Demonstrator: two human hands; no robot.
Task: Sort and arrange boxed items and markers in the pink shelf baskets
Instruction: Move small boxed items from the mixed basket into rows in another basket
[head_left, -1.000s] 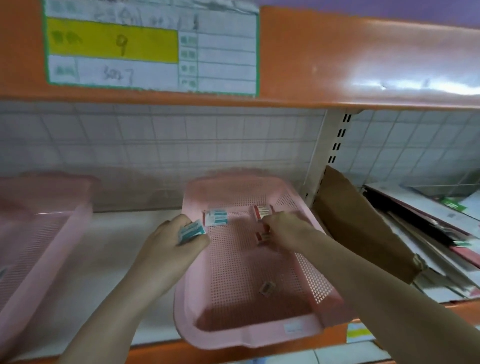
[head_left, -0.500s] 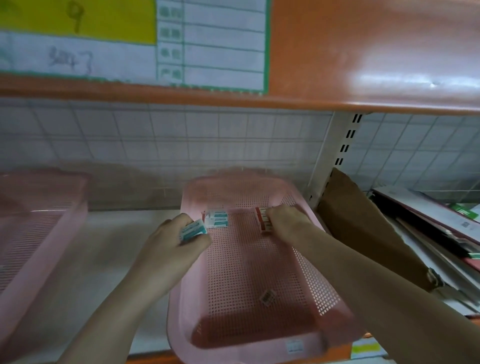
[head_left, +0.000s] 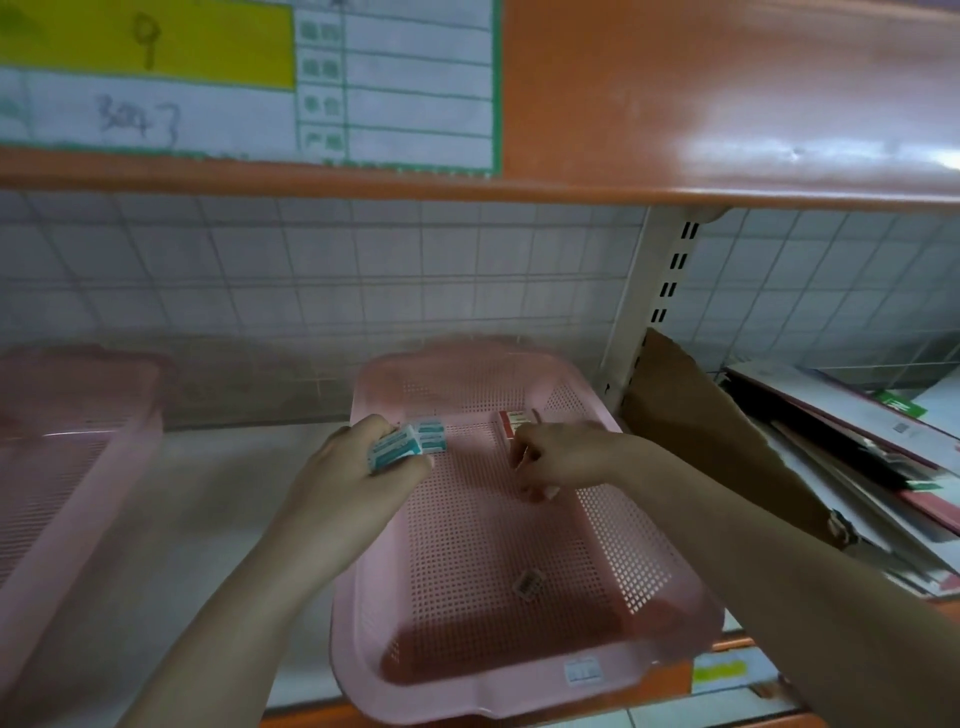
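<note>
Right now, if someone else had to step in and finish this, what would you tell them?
Left hand grips a teal box at the middle pink basket's left rim.
Right hand reaches the red boxes at the back right; whether it holds one is unclear.
Another teal box sits at the back left; a small item lies loose near the front.
Left: place the held box, tidy the loose item.

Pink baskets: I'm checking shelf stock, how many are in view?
2: one basket in the middle under both hands, one at the left edge, partly cut off.
</note>
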